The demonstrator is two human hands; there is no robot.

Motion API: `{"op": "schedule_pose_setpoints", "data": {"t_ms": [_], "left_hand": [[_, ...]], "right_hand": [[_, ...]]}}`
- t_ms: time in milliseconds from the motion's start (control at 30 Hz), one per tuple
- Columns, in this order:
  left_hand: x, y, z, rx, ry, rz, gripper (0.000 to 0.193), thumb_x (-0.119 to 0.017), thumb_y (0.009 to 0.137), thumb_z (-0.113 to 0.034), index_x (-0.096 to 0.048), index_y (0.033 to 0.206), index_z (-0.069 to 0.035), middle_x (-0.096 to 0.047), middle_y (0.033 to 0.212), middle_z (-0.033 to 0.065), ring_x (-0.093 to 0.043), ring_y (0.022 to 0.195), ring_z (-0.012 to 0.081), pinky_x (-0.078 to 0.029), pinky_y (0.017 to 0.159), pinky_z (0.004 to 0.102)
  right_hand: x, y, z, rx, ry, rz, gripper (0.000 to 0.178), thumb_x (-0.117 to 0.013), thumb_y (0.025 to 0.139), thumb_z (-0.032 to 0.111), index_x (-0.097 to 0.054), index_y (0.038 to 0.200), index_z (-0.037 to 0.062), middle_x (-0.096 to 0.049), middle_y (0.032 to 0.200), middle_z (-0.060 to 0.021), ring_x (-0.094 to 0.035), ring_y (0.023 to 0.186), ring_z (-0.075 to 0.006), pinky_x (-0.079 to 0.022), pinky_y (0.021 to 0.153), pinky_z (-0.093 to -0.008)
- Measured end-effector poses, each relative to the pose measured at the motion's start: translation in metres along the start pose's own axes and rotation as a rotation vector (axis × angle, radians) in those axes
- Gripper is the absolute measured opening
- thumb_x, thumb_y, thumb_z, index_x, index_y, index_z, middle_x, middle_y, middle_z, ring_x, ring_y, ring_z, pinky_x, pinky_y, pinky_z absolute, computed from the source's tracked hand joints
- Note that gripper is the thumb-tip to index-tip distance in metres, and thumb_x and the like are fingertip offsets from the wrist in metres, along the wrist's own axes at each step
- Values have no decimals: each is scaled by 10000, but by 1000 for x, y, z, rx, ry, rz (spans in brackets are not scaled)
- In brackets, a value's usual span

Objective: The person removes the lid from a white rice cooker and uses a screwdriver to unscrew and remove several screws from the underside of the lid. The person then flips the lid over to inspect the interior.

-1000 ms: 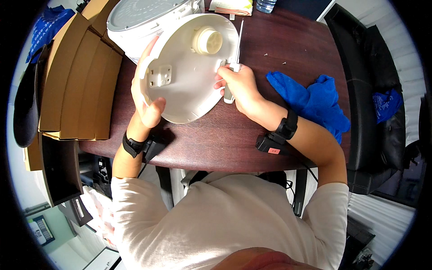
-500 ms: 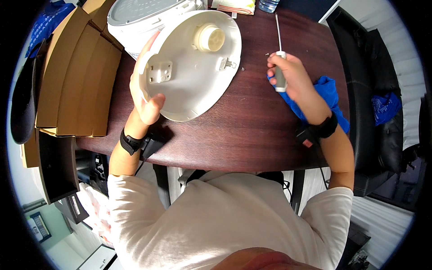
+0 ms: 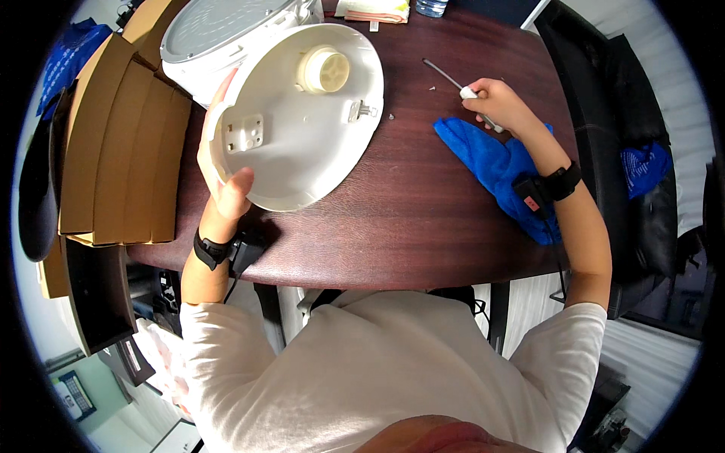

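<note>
A white oval plastic cover (image 3: 306,155) is tilted up over the left half of the table, its hollow inside facing me. Inside it are a round cream-coloured socket (image 3: 325,69), a small plate with holes (image 3: 245,132) and a metal-ended clip (image 3: 362,111). My left hand (image 3: 232,198) grips its left rim, thumb on the inner side, the other fingers mostly hidden behind. Over on the right, my right hand (image 3: 500,104) is closed around a screwdriver (image 3: 445,75) with a white and grey handle. Its shaft points up and left, touching nothing visible.
A white appliance body (image 3: 226,34) stands behind the cover. Brown cardboard boxes (image 3: 128,143) line the left edge. Below my right hand lies a blue cloth (image 3: 491,170). Small screws (image 3: 392,117) lie on the dark table (image 3: 393,234). A folded towel (image 3: 374,10) and water container (image 3: 431,7) sit at the back.
The screwdriver has swung from pointing straight away to pointing up-left, and my right hand has moved rightward. More of the blue cloth shows. My left hand keeps its grip on the cover.
</note>
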State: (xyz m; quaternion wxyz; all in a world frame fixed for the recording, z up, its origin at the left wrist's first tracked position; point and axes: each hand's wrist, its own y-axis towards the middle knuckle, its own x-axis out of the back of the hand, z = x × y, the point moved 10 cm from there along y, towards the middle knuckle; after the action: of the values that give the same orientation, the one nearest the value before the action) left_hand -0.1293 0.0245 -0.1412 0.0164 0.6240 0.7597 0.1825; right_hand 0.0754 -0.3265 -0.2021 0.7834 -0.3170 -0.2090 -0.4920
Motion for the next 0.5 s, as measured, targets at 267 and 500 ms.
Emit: {"op": "schedule_pose_setpoints", "data": {"t_ms": [267, 500], "left_hand": [[1, 8, -54, -238, 63, -122, 1043, -600, 681, -652, -332, 1384, 70, -353, 1420, 233, -419, 1266, 292, -373, 1018, 415], [19, -7, -63, -165, -40, -186, 947, -659, 684, -479, -303, 1402, 26, -386, 1378, 183, -490, 1174, 283, -449, 941, 414]], "right_hand": [[8, -37, 21, 273, -94, -150, 247, -658, 841, 133, -580, 1053, 34, -599, 762, -13, -549, 618, -66, -443, 477, -219], [-41, -93, 46, 370, 0, -79, 236, -666, 821, 161, -562, 967, 9, -645, 736, -155, -654, 668, -267, -503, 615, -348]]}}
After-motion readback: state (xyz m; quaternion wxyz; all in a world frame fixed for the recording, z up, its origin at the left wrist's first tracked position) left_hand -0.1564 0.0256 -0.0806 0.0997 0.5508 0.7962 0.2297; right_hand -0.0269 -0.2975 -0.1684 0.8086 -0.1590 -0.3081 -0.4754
